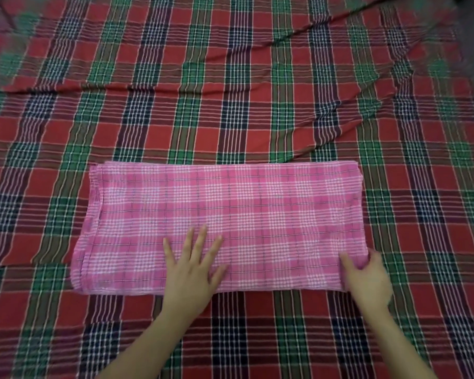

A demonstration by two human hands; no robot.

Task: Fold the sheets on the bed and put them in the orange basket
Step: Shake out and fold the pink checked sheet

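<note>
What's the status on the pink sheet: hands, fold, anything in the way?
Left hand flat on pink sheet, fingers spread. Right hand grips its near right corner. Sheet folded to a long rectangle on plaid bedcover. Orange basket not in view.

Right hand (367, 280) blurred, bedspread (230, 77) cut off all round

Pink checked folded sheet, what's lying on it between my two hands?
Nothing: in the head view only the bare pink checked folded sheet stretches between the left hand and the right hand.
</note>
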